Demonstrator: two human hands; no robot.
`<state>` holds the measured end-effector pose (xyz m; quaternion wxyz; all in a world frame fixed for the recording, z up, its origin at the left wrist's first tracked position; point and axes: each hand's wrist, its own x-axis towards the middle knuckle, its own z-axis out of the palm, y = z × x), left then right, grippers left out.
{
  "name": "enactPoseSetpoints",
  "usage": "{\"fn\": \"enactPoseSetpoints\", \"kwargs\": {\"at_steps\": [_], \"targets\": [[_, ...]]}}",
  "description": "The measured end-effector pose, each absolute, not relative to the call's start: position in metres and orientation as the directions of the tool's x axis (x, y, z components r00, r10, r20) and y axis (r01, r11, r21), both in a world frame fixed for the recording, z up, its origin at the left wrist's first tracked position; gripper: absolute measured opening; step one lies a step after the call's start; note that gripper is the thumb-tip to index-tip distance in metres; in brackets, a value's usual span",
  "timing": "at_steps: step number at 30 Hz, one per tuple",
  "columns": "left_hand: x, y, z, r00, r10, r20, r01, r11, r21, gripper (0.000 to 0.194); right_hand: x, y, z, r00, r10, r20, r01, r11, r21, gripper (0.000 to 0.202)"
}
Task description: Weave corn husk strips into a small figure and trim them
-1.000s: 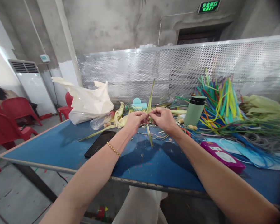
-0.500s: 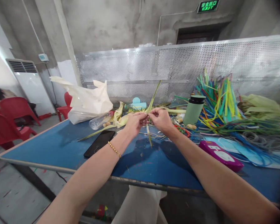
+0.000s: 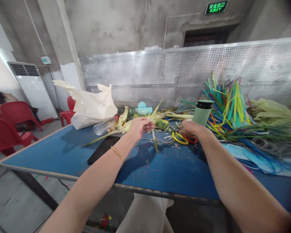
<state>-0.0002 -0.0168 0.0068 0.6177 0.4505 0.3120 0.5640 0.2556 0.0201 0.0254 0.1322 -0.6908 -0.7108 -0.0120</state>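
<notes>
My left hand pinches a pale green leaf strip whose one end points up and whose other end hangs toward the blue table. To its right, my right hand is at the red-handled scissors, beside a yellow handle loop. Its fingers are partly hidden, so their hold on the scissors cannot be made out. A green bundle of thin strands lies between the hands.
A black phone, clear bottle and white bag are on the left. A green cup, colourful strips, grey cords and blue masks are on the right. Red chairs stand beyond.
My right hand has left the leaf strip and moved right to the scissors, uncovering the green bundle. My left hand stays on the strip. The right forearm now hides most of the purple box.
</notes>
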Motion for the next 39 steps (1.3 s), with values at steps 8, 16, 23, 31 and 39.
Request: {"fn": "enactPoseSetpoints", "kwargs": {"at_steps": [8,16,23,31,39], "targets": [[-0.001,-0.015,0.005,0.201,0.973,0.11,-0.414,-0.017,0.91,0.012,0.246,0.024,0.008,0.009,0.999,0.053,0.998,-0.012,0.057,0.023],[-0.002,-0.014,0.006,0.189,0.976,0.106,-0.409,-0.02,0.912,0.011,0.26,0.039,0.01,0.05,0.992,0.114,0.999,-0.049,-0.013,0.029],[-0.005,-0.014,0.01,0.132,0.979,0.157,-0.43,-0.086,0.898,0.012,0.26,0.022,0.03,-0.032,0.973,0.23,0.964,0.091,-0.251,0.046],[-0.011,-0.012,0.014,-0.001,0.989,0.151,-0.427,-0.137,0.894,0.015,0.231,-0.01,0.039,-0.258,0.964,0.06,0.571,0.203,-0.795,0.049],[-0.011,-0.007,0.015,-0.166,0.97,0.18,-0.425,-0.235,0.874,0.015,0.207,-0.02,0.043,-0.354,0.933,-0.067,0.564,0.156,-0.811,0.047]]}}
